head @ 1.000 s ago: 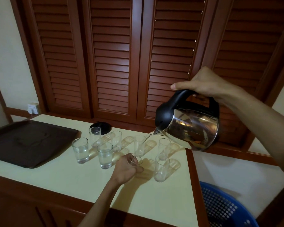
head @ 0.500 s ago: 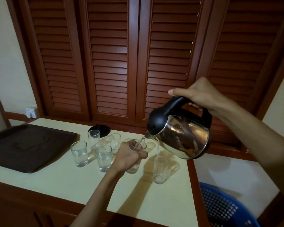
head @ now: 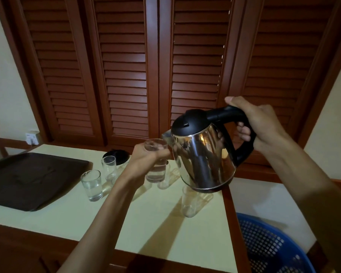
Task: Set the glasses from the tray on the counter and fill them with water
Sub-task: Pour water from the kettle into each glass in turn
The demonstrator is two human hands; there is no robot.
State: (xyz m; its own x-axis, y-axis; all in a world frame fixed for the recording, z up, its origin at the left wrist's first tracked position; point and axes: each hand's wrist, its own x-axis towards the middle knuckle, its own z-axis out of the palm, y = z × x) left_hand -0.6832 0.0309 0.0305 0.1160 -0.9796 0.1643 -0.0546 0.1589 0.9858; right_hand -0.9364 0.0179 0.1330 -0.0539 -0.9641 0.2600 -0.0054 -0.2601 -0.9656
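Note:
My left hand [head: 146, 160] grips a clear glass [head: 156, 170] lifted off the counter, its rim right at the spout of the steel kettle [head: 203, 160]. My right hand [head: 258, 123] is closed on the kettle's black handle and holds it above the counter, nearly upright. On the pale counter [head: 165, 243] stand a glass with water [head: 92, 185], a taller glass [head: 109, 167] behind it and an empty-looking glass [head: 189, 203] under the kettle. More glasses are partly hidden behind my left arm. The dark tray [head: 28, 180] lies bare at the left.
A black kettle base [head: 116, 155] sits at the back of the counter. A blue perforated basket [head: 274, 249] stands on the floor at the right, below the counter's end. Brown louvred doors [head: 126, 75] close off the back. A wall socket [head: 32, 137] is at the far left.
My left hand has lifted the glass from the counter up to the kettle's spout. The kettle has swung back from a steep pouring tilt to nearly upright.

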